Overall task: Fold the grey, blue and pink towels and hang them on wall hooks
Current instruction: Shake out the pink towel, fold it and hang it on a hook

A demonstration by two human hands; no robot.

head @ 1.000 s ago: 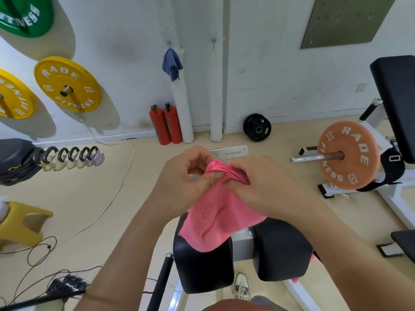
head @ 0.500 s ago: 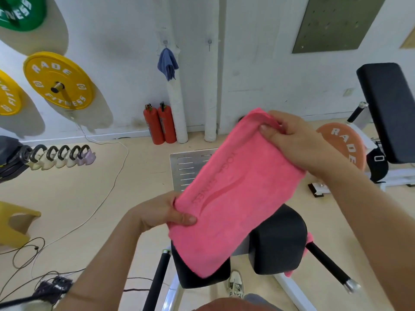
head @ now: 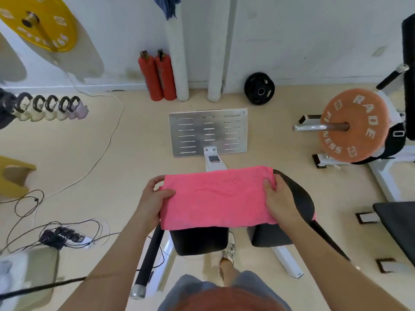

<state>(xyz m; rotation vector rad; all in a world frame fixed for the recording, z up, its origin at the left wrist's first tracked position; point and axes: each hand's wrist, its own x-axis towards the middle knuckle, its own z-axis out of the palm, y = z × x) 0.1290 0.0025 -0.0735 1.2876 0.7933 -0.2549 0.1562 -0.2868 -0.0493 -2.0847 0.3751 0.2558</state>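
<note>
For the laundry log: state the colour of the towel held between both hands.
The towel is pink, with faint same-colour lettering; the head view shows it best.

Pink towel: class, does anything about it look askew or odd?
Nothing much: the pink towel is stretched level between left hand and right hand. A pink scrap shows beyond the right wrist; whether it is the towel's is unclear.

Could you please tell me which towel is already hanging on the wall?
The blue towel, up by the white pipe; the pink towel is held stretched between the left hand and right hand.
</note>
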